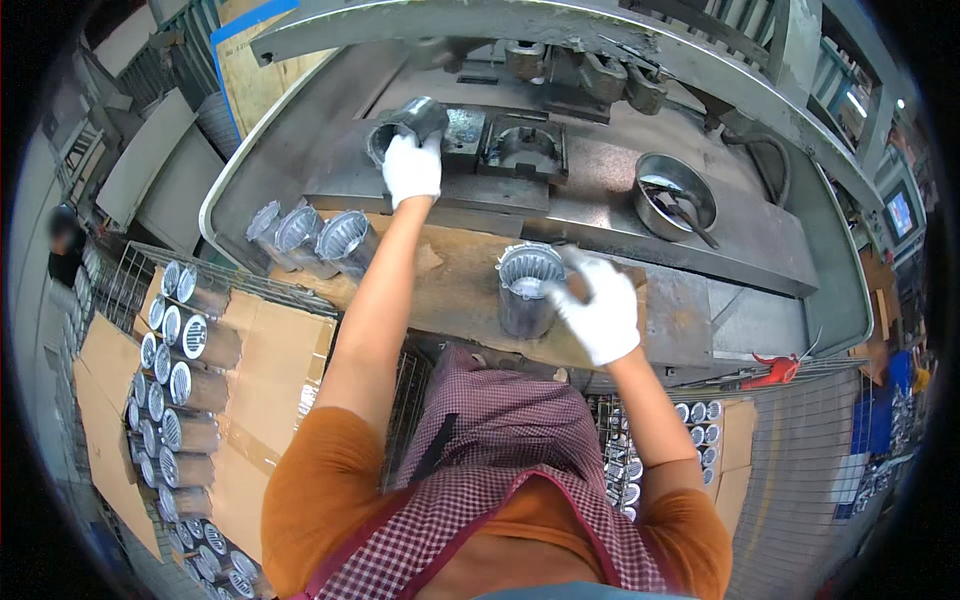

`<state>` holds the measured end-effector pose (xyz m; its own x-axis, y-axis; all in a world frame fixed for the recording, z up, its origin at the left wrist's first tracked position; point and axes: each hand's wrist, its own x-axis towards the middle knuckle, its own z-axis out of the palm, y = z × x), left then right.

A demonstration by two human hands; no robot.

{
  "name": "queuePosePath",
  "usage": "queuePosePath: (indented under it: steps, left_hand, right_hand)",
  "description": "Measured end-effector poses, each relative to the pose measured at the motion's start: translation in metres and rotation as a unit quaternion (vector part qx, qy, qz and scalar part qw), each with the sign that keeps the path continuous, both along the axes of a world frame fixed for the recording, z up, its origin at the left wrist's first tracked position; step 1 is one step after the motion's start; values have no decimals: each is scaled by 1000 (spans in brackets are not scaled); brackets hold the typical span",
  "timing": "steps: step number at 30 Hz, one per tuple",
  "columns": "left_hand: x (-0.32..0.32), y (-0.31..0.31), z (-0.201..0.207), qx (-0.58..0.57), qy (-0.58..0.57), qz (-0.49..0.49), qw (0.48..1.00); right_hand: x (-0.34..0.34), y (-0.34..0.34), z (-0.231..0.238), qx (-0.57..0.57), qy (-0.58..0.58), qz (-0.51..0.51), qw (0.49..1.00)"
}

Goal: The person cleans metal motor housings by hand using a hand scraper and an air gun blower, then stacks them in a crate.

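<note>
My left hand (412, 170), in a white glove, grips a grey metal cylinder (426, 114) by its near open end. The cylinder lies tilted on its side at the left of the machine bed, next to a fixture block with a round recess (524, 150). On the wooden board (450, 285) nearer to me, a metal cylinder with a ribbed inside (526, 300) stands upright, its mouth up. Just to its right is my right hand (600, 310), also gloved, thumb and fingers spread near the rim. Slight blur hides whether it touches.
Three similar cylinders (345, 242) stand at the board's left. A steel bowl (655, 215) holding dark tools sits on the right of the bed. Wire baskets with stacked cylinders (185, 385) and cardboard flank me. A red-handled air gun (775, 370) lies at the right edge. A metal beam (560, 30) crosses above.
</note>
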<state>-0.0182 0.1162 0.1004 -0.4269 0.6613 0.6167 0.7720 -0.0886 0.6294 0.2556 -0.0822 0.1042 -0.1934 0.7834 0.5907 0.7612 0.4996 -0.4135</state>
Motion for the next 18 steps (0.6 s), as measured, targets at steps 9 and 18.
queuePosePath:
  steps: [9, 18]
  left_hand:
    - [68, -32, 41, 80, 413, -178, 890]
    - [51, -40, 64, 2, 390, -190, 901]
  right_hand:
    - [-24, 127, 6, -159, -114, -93, 976]
    - [-39, 192, 10, -128, -140, -145, 971]
